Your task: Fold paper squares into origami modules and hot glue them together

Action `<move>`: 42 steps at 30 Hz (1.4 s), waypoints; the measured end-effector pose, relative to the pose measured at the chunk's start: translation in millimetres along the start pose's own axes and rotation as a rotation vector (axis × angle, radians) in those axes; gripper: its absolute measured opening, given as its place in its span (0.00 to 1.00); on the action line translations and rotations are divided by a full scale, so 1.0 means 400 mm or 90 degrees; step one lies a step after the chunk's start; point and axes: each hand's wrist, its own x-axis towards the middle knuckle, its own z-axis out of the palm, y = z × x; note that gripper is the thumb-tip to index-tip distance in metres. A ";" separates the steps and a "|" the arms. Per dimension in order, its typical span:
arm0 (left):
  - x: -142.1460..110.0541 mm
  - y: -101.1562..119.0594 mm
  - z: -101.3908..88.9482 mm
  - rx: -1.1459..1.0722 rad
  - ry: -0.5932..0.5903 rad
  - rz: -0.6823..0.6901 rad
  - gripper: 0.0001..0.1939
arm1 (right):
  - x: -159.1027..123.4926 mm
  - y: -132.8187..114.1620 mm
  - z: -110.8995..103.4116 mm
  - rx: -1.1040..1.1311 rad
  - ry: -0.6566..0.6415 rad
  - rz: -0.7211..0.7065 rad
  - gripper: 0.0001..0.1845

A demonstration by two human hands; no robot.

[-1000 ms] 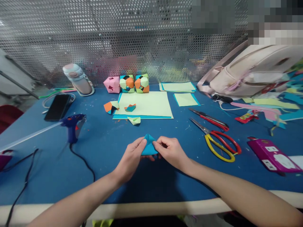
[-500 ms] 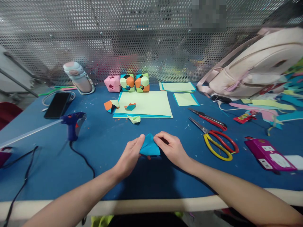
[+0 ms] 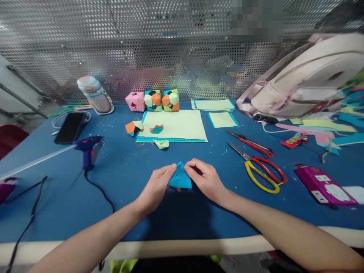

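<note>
Between my hands is a piece of blue folded paper [image 3: 180,179] with a raised point at its top. My left hand [image 3: 158,184] grips its left side, the thumb lying on the face and the other fingers mostly hidden underneath. On the right side, my right hand [image 3: 205,179] pinches the paper's edge between thumb and forefinger. Just beyond lie a pale green folded piece [image 3: 161,144], a small blue and orange folded piece [image 3: 157,129] and an orange, green and black one [image 3: 133,128], around a stack of pale green and blue sheets [image 3: 182,123].
Scissors [image 3: 261,170] and a utility knife [image 3: 253,145] lie to the right, near a purple case [image 3: 324,185]. A blue glue gun [image 3: 88,149], phone [image 3: 69,127] and bottle [image 3: 95,94] are at left. Several paper balls [image 3: 153,100] and a backpack [image 3: 301,83] stand along the mesh panel.
My left thumb has slid slightly inward over the blue paper. My right hand keeps its pinch, almost unmoved. The things on the table stay where they were.
</note>
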 end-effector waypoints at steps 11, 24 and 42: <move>-0.007 0.012 0.004 0.027 -0.003 0.016 0.18 | 0.002 -0.006 0.003 0.019 -0.002 -0.019 0.10; -0.018 0.035 0.015 0.142 -0.017 0.018 0.19 | 0.002 -0.011 0.005 0.064 0.027 0.003 0.09; -0.011 0.015 0.004 0.335 0.007 0.113 0.15 | 0.000 -0.006 0.011 0.020 0.012 -0.044 0.08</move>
